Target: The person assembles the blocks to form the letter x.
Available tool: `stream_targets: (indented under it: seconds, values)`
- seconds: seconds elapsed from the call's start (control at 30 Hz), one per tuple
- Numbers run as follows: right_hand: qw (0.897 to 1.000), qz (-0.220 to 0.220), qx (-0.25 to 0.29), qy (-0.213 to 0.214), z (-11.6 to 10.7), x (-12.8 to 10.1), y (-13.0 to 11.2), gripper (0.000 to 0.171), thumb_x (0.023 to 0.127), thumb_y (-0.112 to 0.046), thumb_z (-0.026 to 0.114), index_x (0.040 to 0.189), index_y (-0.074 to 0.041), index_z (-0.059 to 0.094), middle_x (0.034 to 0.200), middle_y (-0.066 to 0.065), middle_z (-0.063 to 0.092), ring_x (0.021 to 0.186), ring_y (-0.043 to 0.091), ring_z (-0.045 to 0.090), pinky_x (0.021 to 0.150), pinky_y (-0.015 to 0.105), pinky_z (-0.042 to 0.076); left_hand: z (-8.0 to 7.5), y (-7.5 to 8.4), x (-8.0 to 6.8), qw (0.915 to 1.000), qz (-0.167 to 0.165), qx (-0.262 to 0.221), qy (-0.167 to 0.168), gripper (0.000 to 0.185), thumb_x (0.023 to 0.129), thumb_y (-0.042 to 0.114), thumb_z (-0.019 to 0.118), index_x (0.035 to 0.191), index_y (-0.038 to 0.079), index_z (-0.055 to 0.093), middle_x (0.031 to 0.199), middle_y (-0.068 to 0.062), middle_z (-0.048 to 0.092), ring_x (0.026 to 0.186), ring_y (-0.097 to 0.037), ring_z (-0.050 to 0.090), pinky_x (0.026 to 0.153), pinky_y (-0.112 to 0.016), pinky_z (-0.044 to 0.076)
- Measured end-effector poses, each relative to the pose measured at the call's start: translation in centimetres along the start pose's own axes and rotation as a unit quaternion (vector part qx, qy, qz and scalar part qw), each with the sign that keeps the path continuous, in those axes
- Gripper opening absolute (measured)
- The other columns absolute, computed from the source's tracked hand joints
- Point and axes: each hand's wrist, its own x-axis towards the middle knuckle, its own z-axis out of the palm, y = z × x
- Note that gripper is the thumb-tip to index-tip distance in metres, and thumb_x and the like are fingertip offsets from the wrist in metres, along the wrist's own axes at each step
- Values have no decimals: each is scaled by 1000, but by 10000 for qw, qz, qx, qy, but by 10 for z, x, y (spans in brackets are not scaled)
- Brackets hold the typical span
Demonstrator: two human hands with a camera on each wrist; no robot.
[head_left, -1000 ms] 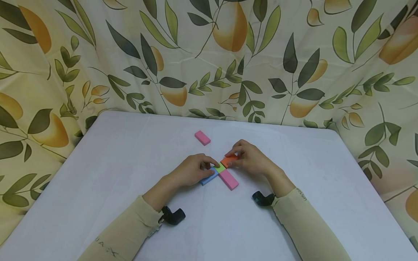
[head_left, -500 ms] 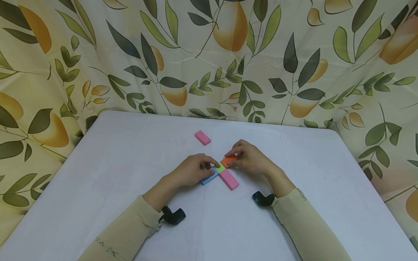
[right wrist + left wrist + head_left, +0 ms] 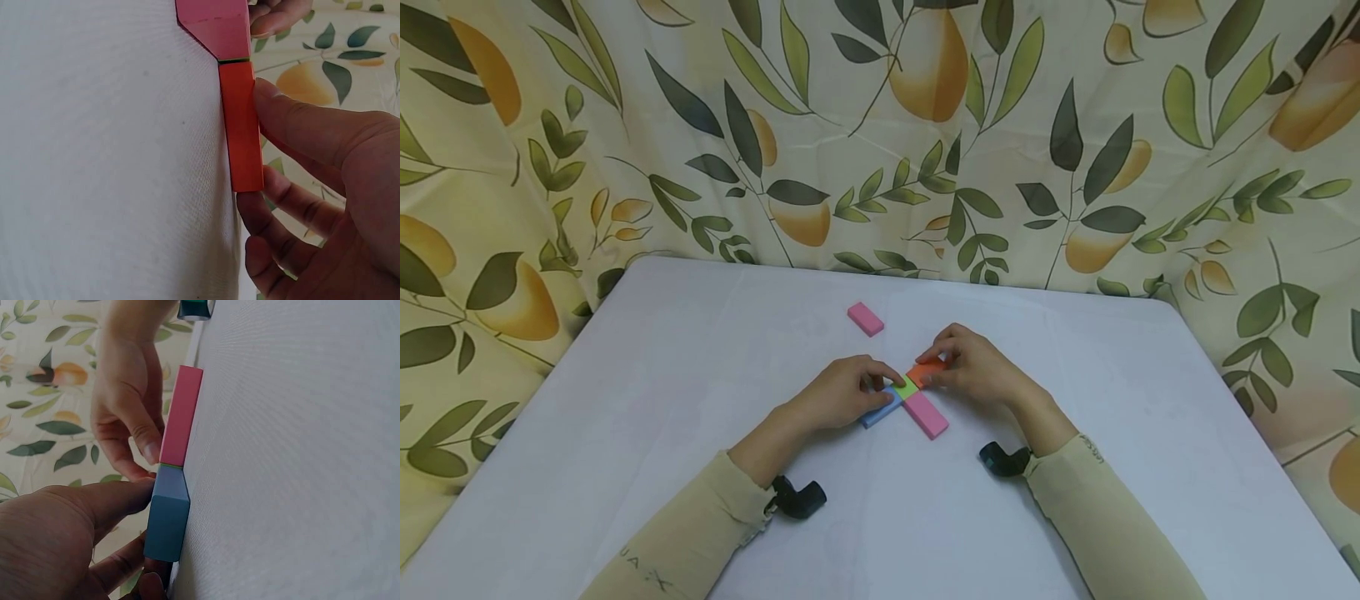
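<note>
Nearest on the white cloth-covered table (image 3: 625, 400), two beige sleeves reach in, each with a small black wrist camera at the cuff. Just beyond them lies a cross of flat blocks: a pink rectangular foam block (image 3: 926, 414) points toward the near right, a blue rectangular foam block (image 3: 880, 408) toward the near left, and a small green square block (image 3: 906, 387) sits at the centre. The left hand (image 3: 838, 392) pinches the blue block with curled thumb and fingers. The right hand (image 3: 977, 367) pinches an orange rectangular foam block (image 3: 925, 371) on the far right arm of the cross, its thumb pressed along one edge. Farther back, a second pink rectangular block (image 3: 866, 318) lies alone, well apart. A leaf-and-pear patterned curtain (image 3: 880, 125) hangs behind the table.
</note>
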Motion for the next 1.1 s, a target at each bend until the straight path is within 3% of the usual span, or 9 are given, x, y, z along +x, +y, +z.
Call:
stream_targets:
  seconds: [0.83, 1.1]
  values:
    - [9999, -32, -109, -59, -1, -1, 1, 27, 77, -31, 81, 103, -24, 74, 107, -2, 53, 98, 19, 52, 83, 34, 44, 1, 3, -1, 10000, -84, 44, 14, 25, 90, 28, 68, 115, 33, 69, 94, 8, 59, 87, -13, 55, 72, -27, 48]
    - [9999, -135, -50, -90, -1, -3, 3, 24, 79, -30, 80, 103, -27, 74, 107, -1, 54, 100, 19, 52, 84, 35, 42, 2, -1, -1, 10000, 67, -24, 30, 25, 91, 27, 68, 115, 32, 69, 94, 8, 59, 85, -12, 55, 72, -27, 47]
